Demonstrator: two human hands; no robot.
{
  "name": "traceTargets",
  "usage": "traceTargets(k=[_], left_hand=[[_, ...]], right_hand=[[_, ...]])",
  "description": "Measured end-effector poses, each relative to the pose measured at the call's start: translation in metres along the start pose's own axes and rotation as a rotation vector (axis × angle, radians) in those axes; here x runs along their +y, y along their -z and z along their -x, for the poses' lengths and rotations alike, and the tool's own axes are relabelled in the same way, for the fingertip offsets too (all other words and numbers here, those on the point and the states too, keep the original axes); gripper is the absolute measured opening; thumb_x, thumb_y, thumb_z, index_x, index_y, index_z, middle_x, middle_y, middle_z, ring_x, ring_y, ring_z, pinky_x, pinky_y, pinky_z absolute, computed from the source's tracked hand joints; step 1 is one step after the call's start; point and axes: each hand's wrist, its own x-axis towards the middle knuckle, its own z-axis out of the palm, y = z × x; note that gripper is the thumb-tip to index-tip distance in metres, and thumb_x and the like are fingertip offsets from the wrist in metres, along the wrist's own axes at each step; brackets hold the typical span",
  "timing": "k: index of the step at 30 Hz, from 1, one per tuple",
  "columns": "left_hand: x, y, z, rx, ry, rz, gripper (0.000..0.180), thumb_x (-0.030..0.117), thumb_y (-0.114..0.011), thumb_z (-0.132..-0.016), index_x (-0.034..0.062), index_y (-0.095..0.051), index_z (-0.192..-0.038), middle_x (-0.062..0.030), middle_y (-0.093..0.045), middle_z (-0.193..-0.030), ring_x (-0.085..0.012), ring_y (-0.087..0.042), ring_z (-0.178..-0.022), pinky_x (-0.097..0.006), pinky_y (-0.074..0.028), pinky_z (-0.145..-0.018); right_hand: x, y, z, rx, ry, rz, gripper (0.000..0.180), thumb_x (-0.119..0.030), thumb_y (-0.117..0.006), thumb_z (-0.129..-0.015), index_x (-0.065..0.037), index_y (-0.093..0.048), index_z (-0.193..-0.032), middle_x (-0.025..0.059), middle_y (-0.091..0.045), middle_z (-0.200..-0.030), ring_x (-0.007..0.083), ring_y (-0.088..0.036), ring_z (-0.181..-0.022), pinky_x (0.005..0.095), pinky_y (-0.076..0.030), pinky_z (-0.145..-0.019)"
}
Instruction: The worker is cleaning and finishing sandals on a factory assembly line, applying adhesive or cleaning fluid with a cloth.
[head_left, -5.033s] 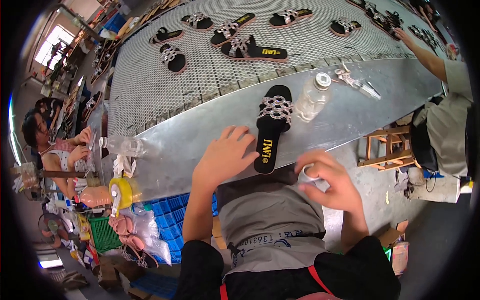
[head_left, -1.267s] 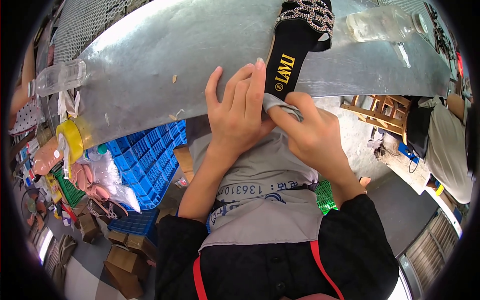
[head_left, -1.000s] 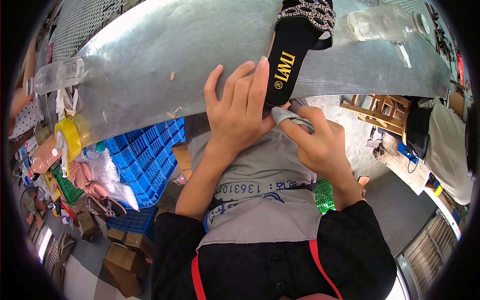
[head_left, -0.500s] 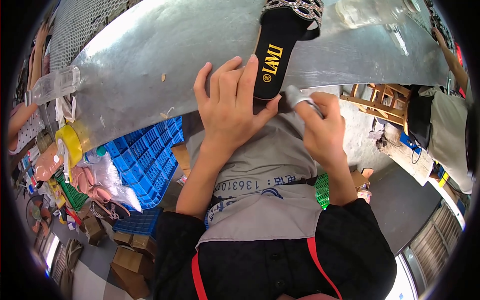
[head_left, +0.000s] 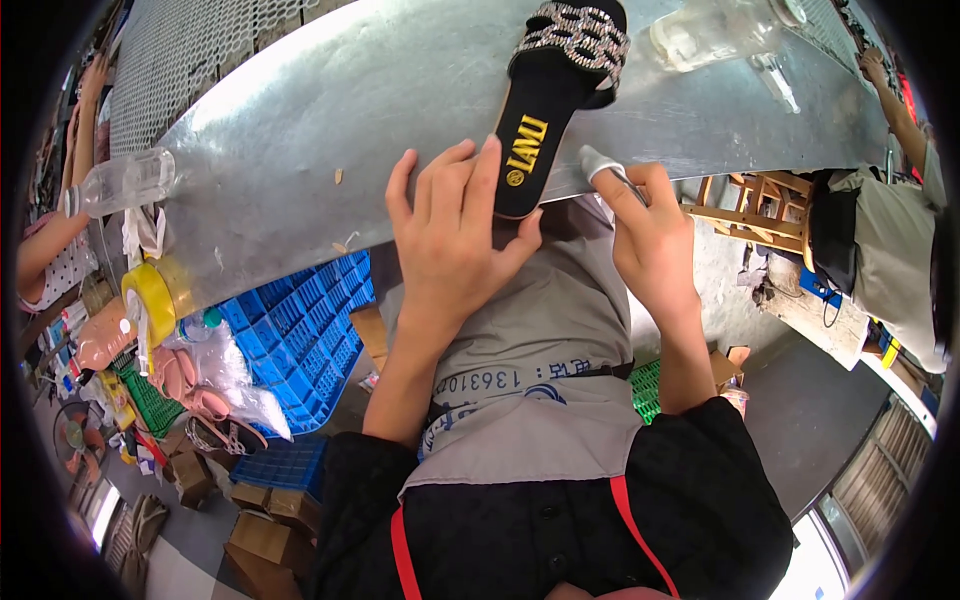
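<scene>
A black slide sandal point(head_left: 545, 115) with a sparkling, jewelled openwork strap lies on the metal tabletop, its heel toward me at the near edge. Along its left side runs the index finger of my left hand point(head_left: 445, 230), while the thumb rests by the heel; the other fingers are spread over the metal. My right hand point(head_left: 655, 235) grips a slim tool point(head_left: 600, 165) whose tip is wrapped in whitish cloth. That tip is just right of the sandal, apart from it. Yellow lettering marks the insole.
A clear bottle point(head_left: 715, 35) lies at the far right of the metal table point(head_left: 290, 150), another bottle point(head_left: 125, 182) at its left edge. Below are yellow tape point(head_left: 150, 300), a blue crate point(head_left: 300, 330) and cardboard boxes point(head_left: 265, 545). A wooden stool point(head_left: 760, 210) and co-workers' arms point(head_left: 895, 105) are at the sides.
The sandal sits slightly nearer to me, and more of its strap shows. The cloth-tipped tool has moved a little away from the heel. The whole view has shifted slightly.
</scene>
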Motion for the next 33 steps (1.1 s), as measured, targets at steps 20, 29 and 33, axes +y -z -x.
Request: traceTargets(k=[20, 29, 33], left_hand=[[-0.019, 0.018, 0.021, 0.043, 0.151, 0.107, 0.086, 0.022, -0.087, -0.074, -0.0022, -0.045, -0.145, -0.0126, -0.066, -0.126, -0.03, -0.059, -0.122, -0.049, -0.036, -0.113], [-0.02, 0.013, 0.024, 0.077, 0.161, 0.143, 0.093, 0.021, -0.089, -0.072, -0.0023, -0.04, -0.148, -0.0115, -0.066, -0.132, -0.0282, -0.059, -0.125, -0.047, -0.036, -0.112], [-0.018, 0.011, 0.023, 0.095, 0.185, 0.132, 0.095, 0.022, -0.09, -0.072, -0.0025, -0.039, -0.148, -0.0098, -0.067, -0.131, -0.0259, -0.06, -0.125, -0.044, -0.035, -0.112]], right_hand=[[-0.058, -0.021, -0.006, -0.225, 0.327, -0.12, 0.034, -0.007, -0.065, -0.081, -0.016, -0.069, -0.114, 0.0034, -0.05, -0.085, 0.0169, -0.062, -0.062, 0.0312, -0.049, -0.051], [-0.056, -0.015, -0.023, -0.133, 0.27, -0.068, 0.039, -0.004, -0.065, -0.079, -0.015, -0.066, -0.117, 0.0034, -0.052, -0.083, 0.0181, -0.06, -0.057, 0.0322, -0.048, -0.049], [-0.053, -0.006, -0.05, -0.096, 0.116, 0.083, 0.044, 0.0, -0.06, -0.082, -0.014, -0.063, -0.123, 0.0069, -0.056, -0.088, 0.0274, -0.064, -0.058, 0.0376, -0.05, -0.049]])
